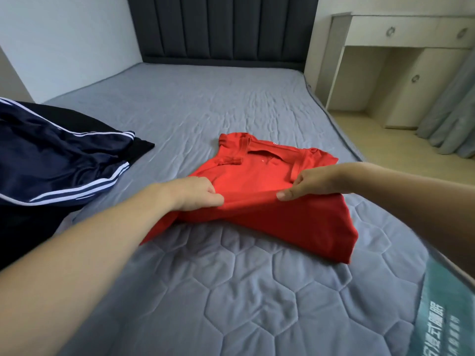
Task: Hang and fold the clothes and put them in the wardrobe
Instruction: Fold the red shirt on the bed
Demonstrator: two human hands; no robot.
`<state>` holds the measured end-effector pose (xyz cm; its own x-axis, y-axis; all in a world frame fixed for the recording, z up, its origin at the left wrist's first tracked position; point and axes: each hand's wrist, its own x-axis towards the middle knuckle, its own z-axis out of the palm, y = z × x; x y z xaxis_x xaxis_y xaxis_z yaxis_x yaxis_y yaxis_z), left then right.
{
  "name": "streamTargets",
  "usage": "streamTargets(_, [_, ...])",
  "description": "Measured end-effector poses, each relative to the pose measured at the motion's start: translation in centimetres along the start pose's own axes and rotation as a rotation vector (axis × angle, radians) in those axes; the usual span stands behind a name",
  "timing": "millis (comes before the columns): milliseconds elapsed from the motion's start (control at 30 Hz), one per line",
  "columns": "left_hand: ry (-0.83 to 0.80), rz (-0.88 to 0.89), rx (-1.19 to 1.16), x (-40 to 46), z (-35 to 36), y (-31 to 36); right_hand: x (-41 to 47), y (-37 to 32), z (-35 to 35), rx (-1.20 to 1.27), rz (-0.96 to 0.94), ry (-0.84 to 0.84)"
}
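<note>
A person, seen only as two bare forearms reaching in from the near edge, worked a red cotton polo shirt [262, 191] on a grey quilted mattress [231, 291]. The shirt's sleeves were folded under or over the body and could not be traced clearly; a small mark by the collar was too tiny to read. The shirt lay at the middle of the bed, slightly right, its collar pointing to the far headboard and its hem toward the near edge, so its long axis ran near to far with a slight slant to the right. The near part was lifted into a raised ridge across the shirt's width.

The left hand [198, 194] came in from the near left, palm down, thumb and curled fingers pinching the left end of that ridge. The right hand [305, 185] reached in from the right, thumb forward, likewise pinching the fold's right end; most of its fingers were hidden behind the cloth.

A navy tracksuit garment with white stripes [59, 160] lay heaped on the bed's left side, cut off by the frame. A dark padded headboard [221, 29] stood at the far end, with a cream cabinet with round handles [401, 60] and pale curtains [452, 116] at far right. Printed text on the mattress label at near right was illegible.
</note>
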<state>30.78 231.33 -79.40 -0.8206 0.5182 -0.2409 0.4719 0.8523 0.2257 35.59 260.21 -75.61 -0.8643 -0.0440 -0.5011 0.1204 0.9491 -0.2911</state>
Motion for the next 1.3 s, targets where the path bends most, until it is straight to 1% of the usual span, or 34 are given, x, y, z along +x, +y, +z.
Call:
streamTargets(67, [-0.034, -0.032, 0.068, 1.4, -1.3, -0.8, 0.1, 1.2, -0.5, 0.088, 0.0, -0.096])
streamTargets(100, [-0.061, -0.075, 0.111, 1.9, -1.9, -1.7, 0.0, 1.7, -0.9, 0.142, 0.01, -0.103])
streamTargets(167, [-0.104, -0.201, 0.235, 2.9, -2.9, -3.4, 0.3, 3.8, -2.0, 0.304, 0.032, -0.041])
streamTargets(200, [-0.098, -0.275, 0.294, 3.5, -3.4, -4.1, 0.5, 4.9, -2.7, 0.421, 0.021, -0.013])
streamTargets(267, [-0.017, -0.411, 0.355, 5.2, -4.2, -5.2, 0.9, 6.9, -4.1, 0.638, 0.003, 0.02])
streamTargets(333, [0.114, -0.537, 0.387, 7.1, -5.0, -5.5, 1.7, 8.7, -5.1, 0.716, 0.01, 0.004])
streamTargets(367, [0.179, -0.594, 0.373, 8.3, -5.4, -5.5, 2.2, 9.5, -5.5, 0.687, 0.03, 0.002])
streamTargets(433, [0.297, -0.675, 0.294, 10.9, -6.1, -4.9, 3.6, 11.3, -5.9, 0.54, 0.108, 0.055])
streamTargets(467, [0.35, -0.691, 0.243, 12.2, -6.4, -4.4, 4.3, 12.2, -6.1, 0.489, 0.142, 0.1])
streamTargets(533, [0.454, -0.695, 0.116, 15.3, -7.0, -3.6, 6.3, 14.0, -6.7, 0.464, 0.174, 0.227])
streamTargets(567, [0.507, -0.701, 0.038, 16.8, -7.3, -3.3, 7.3, 14.6, -7.1, 0.42, 0.187, 0.305])
streamTargets(633, [0.602, -0.719, -0.155, 20.0, -8.0, -3.3, 9.5, 15.7, -8.2, 0.179, 0.262, 0.425])
streamTargets(700, [0.684, -0.717, -0.396, 23.4, -8.3, -3.4, 11.5, 16.5, -8.9, -0.04, 0.355, 0.488])
streamTargets(767, [0.759, -0.702, -0.646, 26.8, -7.8, -3.8, 14.0, 17.4, -9.3, -0.097, 0.414, 0.524])
streamTargets(833, [0.801, -0.724, -0.785, 29.9, -6.7, -4.7, 16.5, 17.9, -9.0, -0.092, 0.445, 0.569])
streamTargets(867, [0.8, -0.745, -0.794, 31.3, -5.9, -5.4, 17.9, 18.1, -8.2, -0.07, 0.455, 0.579])
streamTargets(933, [0.776, -0.751, -0.702, 33.8, -3.6, -7.0, 20.3, 18.4, -5.0, -0.022, 0.492, 0.609])
streamTargets(1000, [0.735, -0.722, -0.556, 35.5, -0.4, -8.3, 21.8, 18.6, -1.0, -0.035, 0.521, 0.775])
streamTargets(1067, [0.755, -0.692, -0.376, 36.8, 2.8, -9.2, 22.6, 18.9, 1.6, -0.061, 0.528, 0.97])
streamTargets(1100, [0.796, -0.67, -0.287, 37.2, 3.7, -9.3, 23.0, 19.2, 1.9, -0.053, 0.527, 1.02])
streamTargets(1167, [0.9, -0.607, -0.182, 37.7, 3.9, -8.9, 23.3, 19.8, 1.7, -0.073, 0.505, 1.044])
streamTargets(1233, [1.043, -0.516, -0.184, 37.7, 2.8, -8.4, 23.3, 20.1, 1.2, -0.079, 0.508, 1.071])
streamTargets(1300, [1.16, -0.477, -0.231, 37.7, 1.2, -8.2, 23.0, 20.0, 1.2, -0.042, 0.517, 1.096])
